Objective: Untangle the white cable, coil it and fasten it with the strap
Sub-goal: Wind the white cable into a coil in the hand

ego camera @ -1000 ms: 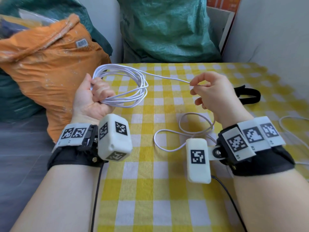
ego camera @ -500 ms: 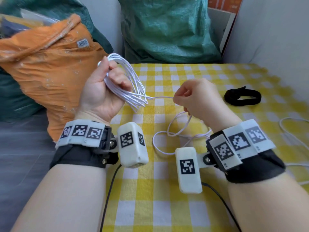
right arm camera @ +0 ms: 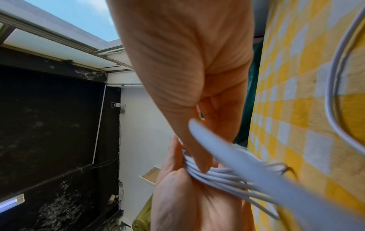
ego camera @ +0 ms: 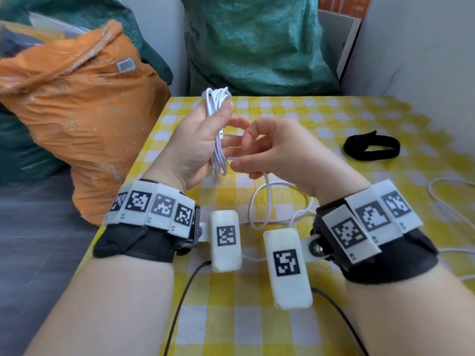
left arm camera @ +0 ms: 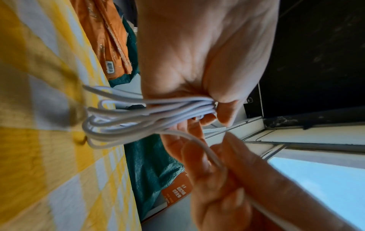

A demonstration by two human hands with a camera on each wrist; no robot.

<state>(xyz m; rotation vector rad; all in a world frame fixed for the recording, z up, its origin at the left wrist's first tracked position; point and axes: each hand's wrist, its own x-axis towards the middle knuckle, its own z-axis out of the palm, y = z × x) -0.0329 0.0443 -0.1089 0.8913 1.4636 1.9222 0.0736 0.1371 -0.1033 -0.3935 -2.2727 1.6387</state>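
Note:
My left hand point(ego camera: 203, 142) grips the coiled white cable point(ego camera: 218, 109) upright above the yellow checked table, thumb pressed over the strands point(left arm camera: 158, 107). My right hand point(ego camera: 272, 150) is against it and pinches the cable's free length point(ego camera: 267, 181) between thumb and fingers. That length drops to loose loops point(ego camera: 277, 209) on the cloth between my wrists. In the right wrist view the bundle point(right arm camera: 217, 175) lies across my left palm. The black strap point(ego camera: 371, 147) lies in a flat loop on the table at the right, apart from both hands.
An orange sack point(ego camera: 77, 104) stands at the table's left edge and a green sack point(ego camera: 254, 42) behind its far edge. Another white cable point(ego camera: 447, 201) lies at the right edge. A white wall point(ego camera: 421, 52) closes the right side.
The left hand turned the coil upright and moved toward the middle. The right hand came in from the right and now meets it, still pinching the free length.

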